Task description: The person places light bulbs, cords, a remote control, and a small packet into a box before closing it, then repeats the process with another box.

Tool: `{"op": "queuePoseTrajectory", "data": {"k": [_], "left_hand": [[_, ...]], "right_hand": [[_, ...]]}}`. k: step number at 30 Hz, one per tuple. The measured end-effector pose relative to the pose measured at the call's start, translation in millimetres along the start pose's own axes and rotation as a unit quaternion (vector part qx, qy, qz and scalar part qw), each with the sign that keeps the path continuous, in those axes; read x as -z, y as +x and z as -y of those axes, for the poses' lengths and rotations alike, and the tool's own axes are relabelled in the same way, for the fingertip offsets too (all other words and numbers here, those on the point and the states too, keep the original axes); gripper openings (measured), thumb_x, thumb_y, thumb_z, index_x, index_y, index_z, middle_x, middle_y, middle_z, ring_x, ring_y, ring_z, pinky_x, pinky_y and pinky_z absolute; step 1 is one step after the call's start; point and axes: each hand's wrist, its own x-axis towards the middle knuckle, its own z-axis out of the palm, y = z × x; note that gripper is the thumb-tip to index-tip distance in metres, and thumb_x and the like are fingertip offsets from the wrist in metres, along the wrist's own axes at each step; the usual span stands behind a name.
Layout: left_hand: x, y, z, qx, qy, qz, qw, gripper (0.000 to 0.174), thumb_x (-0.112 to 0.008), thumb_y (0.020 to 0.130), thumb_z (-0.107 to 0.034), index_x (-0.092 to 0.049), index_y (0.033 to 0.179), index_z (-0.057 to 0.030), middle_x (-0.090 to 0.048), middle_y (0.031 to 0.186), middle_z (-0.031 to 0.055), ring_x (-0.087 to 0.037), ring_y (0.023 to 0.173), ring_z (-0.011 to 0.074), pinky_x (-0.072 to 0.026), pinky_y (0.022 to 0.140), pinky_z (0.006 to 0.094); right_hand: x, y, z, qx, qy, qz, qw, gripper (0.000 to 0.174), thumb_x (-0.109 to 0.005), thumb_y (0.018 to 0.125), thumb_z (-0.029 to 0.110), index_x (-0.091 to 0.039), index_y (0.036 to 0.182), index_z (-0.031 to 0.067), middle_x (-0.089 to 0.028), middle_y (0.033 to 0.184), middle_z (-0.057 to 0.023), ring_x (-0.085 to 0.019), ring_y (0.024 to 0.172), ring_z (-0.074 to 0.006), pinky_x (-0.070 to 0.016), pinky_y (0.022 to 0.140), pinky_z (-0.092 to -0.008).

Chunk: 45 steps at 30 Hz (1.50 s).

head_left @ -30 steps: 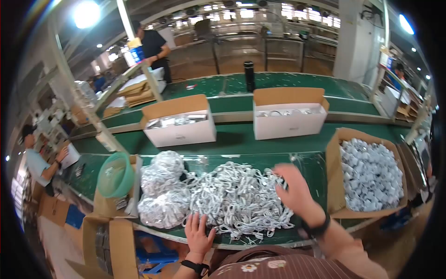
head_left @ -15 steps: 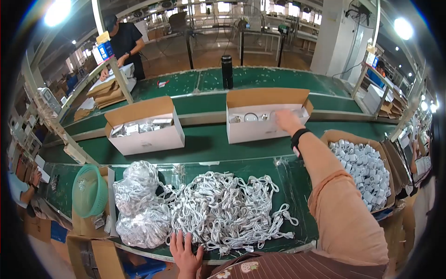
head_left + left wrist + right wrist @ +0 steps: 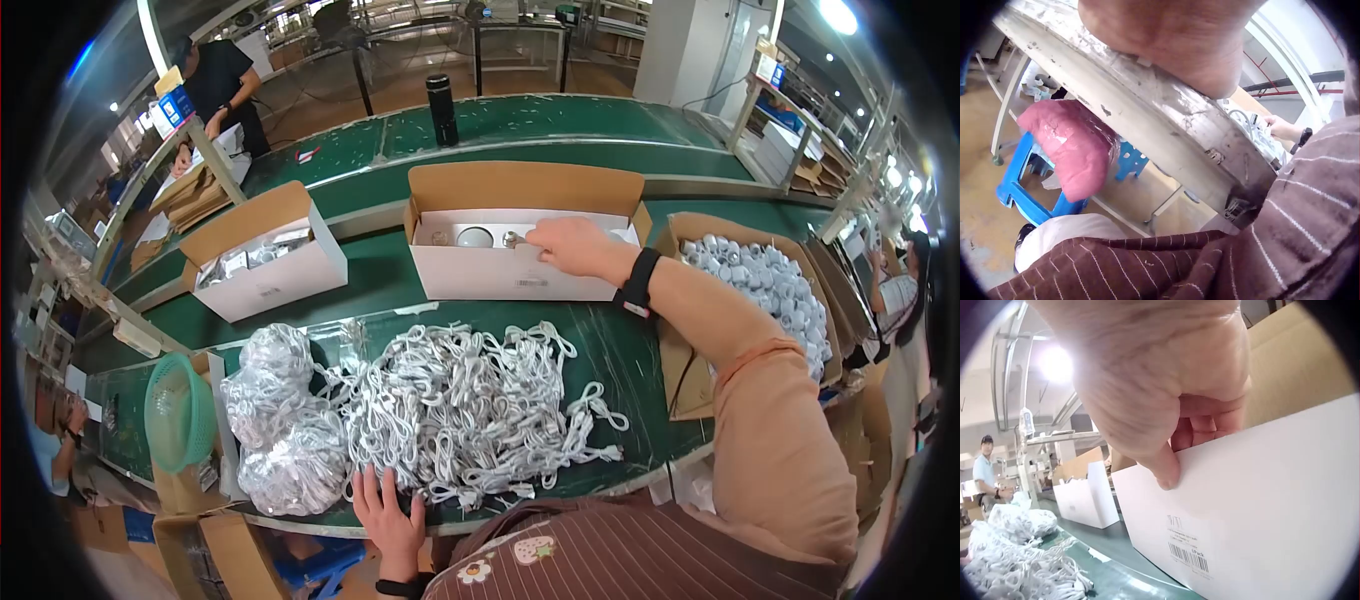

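At the back of the bench, my right hand (image 3: 575,246) holds the front wall of an open white box (image 3: 500,275). In the right wrist view the thumb (image 3: 1166,472) presses the outside of that wall, and the other fingers reach inside over its edge. Round bulb-like pieces, among them a white dome (image 3: 475,238), show in the box. My left hand (image 3: 388,520) rests at the bench's front edge with fingers extended, fingertips at a pile of white cords (image 3: 450,410). In the left wrist view only part of the left hand (image 3: 1166,44) shows.
Bagged cords (image 3: 290,470) lie left of the pile, beside a green basket (image 3: 165,410). Another white box (image 3: 275,285) stands back left. A carton (image 3: 690,390) of white sockets (image 3: 760,290) is at right. A black cylinder (image 3: 441,112) stands behind. Another person (image 3: 220,85) works back left.
My right hand has gone from the cord pile to the right-hand white box and taken hold of its front wall. That box now sits nearer me. My left hand stays at the bench edge.
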Motion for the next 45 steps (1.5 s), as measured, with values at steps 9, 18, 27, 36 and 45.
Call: {"op": "queuePoseTrajectory", "data": {"k": [9, 18, 27, 36, 45], "left_hand": [[-0.1, -0.4, -0.5, -0.01, 0.004, -0.016, 1.0, 0.055, -0.061, 0.082, -0.029, -0.051, 0.13, -0.0052, -0.04, 0.143, 0.0185, -0.033, 0.134, 0.0409, -0.0277, 0.108, 0.0506], [-0.7, -1.2, -0.7, -0.003, -0.017, -0.011, 1.0, 0.058, -0.064, 0.081, -0.028, -0.051, 0.133, -0.007, -0.039, 0.145, 0.0181, -0.031, 0.135, 0.0401, -0.0256, 0.109, 0.0499], [-1.0, -1.1, -1.5, -0.004, -0.008, -0.011, 1.0, 0.058, -0.064, 0.081, -0.027, -0.05, 0.133, -0.006, -0.039, 0.144, 0.018, -0.032, 0.134, 0.0405, -0.0264, 0.109, 0.0504], [-5.3, -2.2, -0.1, 0.0, 0.003, -0.003, 1.0, 0.057, -0.062, 0.081, -0.026, -0.05, 0.132, -0.0039, -0.038, 0.145, 0.0189, -0.031, 0.135, 0.0407, -0.0259, 0.109, 0.0512], [-2.5, -1.7, -0.8, 0.002, 0.023, 0.017, 1.0, 0.057, -0.058, 0.085, -0.031, -0.048, 0.134, -0.0029, -0.037, 0.145, 0.0196, -0.03, 0.136, 0.0414, -0.0252, 0.11, 0.0512]], "right_hand": [[24.6, -54.2, 22.2, 0.039, 0.004, 0.067, 0.997, 0.018, -0.062, 0.082, 0.018, -0.061, 0.097, 0.0083, -0.063, 0.091, -0.0143, -0.063, 0.089, -0.0354, -0.0498, 0.076, -0.046], [92.7, -112.3, 123.8, 0.017, 0.045, -0.004, 0.999, 0.031, -0.067, 0.077, 0.024, -0.062, 0.103, 0.0076, -0.063, 0.096, -0.0121, -0.061, 0.092, -0.0325, -0.05, 0.08, -0.0432], [-85.3, -213.1, 135.1, -0.007, 0.074, -0.077, 0.994, 0.055, -0.077, 0.065, 0.023, -0.058, 0.115, 0.0092, -0.058, 0.108, -0.0079, -0.053, 0.106, -0.028, -0.0444, 0.086, -0.0394], [-69.9, -202.0, 87.4, -0.159, 0.238, -0.073, 0.955, 0.025, -0.071, 0.074, 0.018, -0.066, 0.098, 0.0122, -0.063, 0.1, -0.0066, -0.056, 0.099, -0.0273, -0.0449, 0.086, -0.0422], [-44.7, -195.3, 86.5, -0.344, 0.79, 0.012, 0.508, 0.017, -0.063, 0.086, 0.009, -0.059, 0.102, 0.0043, -0.062, 0.102, -0.0044, -0.063, 0.091, -0.012, -0.0529, 0.07, -0.0269]]}}
